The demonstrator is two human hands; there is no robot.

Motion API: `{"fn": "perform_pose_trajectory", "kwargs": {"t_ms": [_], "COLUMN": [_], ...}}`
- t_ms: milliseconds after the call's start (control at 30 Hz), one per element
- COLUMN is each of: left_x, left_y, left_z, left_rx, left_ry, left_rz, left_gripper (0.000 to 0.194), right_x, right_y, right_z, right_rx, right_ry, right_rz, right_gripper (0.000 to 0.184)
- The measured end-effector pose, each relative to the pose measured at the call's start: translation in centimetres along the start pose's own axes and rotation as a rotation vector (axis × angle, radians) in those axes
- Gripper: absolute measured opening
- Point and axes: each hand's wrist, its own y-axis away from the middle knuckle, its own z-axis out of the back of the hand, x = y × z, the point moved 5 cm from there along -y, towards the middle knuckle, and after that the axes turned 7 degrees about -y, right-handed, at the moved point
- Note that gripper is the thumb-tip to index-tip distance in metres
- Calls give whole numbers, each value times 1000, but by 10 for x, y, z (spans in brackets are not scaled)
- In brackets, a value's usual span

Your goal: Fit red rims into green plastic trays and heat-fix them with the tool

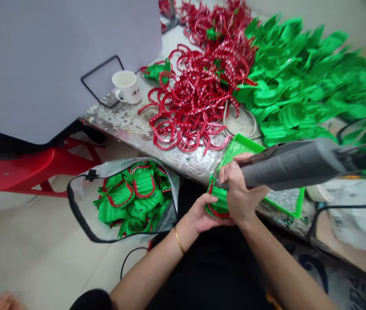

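My left hand (pixel 202 214) is closed around a green plastic piece with a red rim (pixel 215 206), held over my lap at the table's edge. My right hand (pixel 239 189) grips a grey glue gun (pixel 294 164) whose body stretches away to the right, its tip down at the green piece. Just behind the hands a green tray (pixel 244 146) lies on the table.
A pile of red studded rims (pixel 199 99) covers the table's middle and a heap of green plastic pieces (pixel 302 86) fills the right. A white mug (pixel 127 87) stands at the left. A clear bag of finished green-and-red pieces (pixel 131 196) hangs beside a red stool (pixel 37 165).
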Motion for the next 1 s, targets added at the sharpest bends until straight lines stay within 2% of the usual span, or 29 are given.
{"fn": "perform_pose_trajectory", "kwargs": {"t_ms": [133,233,367,567,1000], "left_x": [-1,-2,-2,-2,-1], "left_y": [0,1,1,1,-1], "left_z": [-16,-24,-25,-24,-20], "left_rx": [107,145,131,121,123], "left_ry": [-3,2,-19,-41,-53], "left_rz": [36,67,68,78,77], "left_gripper": [48,62,67,67,68], "right_x": [12,20,3,-24,-31], "right_y": [-22,-43,-61,-67,-68], "right_z": [10,20,29,35,29], "right_rx": [-20,-40,-67,-112,-95], "right_ry": [-161,-130,-28,48,31], "right_rz": [26,115,136,99,112], "right_gripper": [19,17,14,17,13]}}
